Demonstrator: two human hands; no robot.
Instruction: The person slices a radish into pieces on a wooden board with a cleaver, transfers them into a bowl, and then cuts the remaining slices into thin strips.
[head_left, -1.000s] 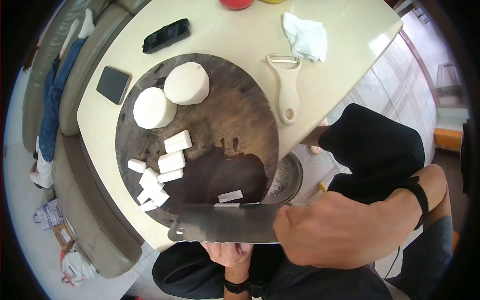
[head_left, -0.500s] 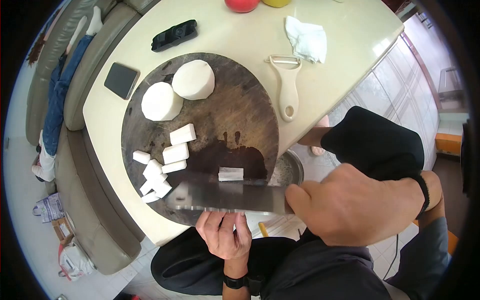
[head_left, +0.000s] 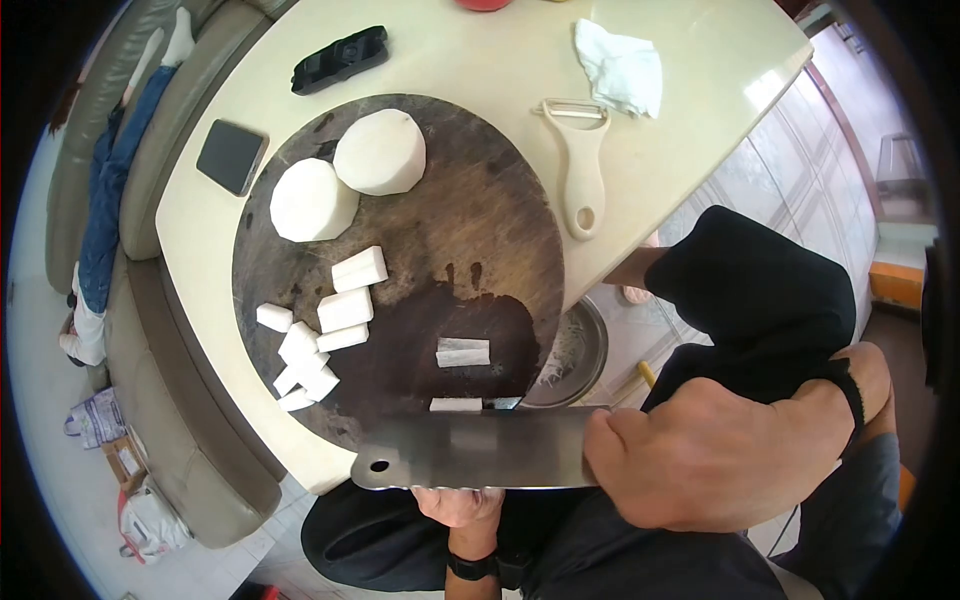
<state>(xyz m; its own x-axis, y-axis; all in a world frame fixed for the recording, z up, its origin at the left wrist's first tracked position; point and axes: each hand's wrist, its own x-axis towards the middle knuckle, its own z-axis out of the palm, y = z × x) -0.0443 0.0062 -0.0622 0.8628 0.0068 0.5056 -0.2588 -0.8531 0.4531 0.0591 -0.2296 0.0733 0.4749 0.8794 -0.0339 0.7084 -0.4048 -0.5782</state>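
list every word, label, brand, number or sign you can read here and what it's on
No text can be read in this view.
Purple-and-white bag on the floor: possible print, too small and blurred to read.
Brown cardboard box: pale patch, perhaps a label, too small to read.
Broad steel cleaver: no lettering visible on the blade.
Cream plastic peeler: no lettering visible.

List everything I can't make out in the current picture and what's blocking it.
Head view: left hand, its fingers mostly hidden behind the cleaver, so their grip is unclear.
Head view: the cleaver's handle, covered by the right hand.
Head view: the red object, cut off by the top edge.
Head view: the metal basin, its left part hidden by the chopping board.
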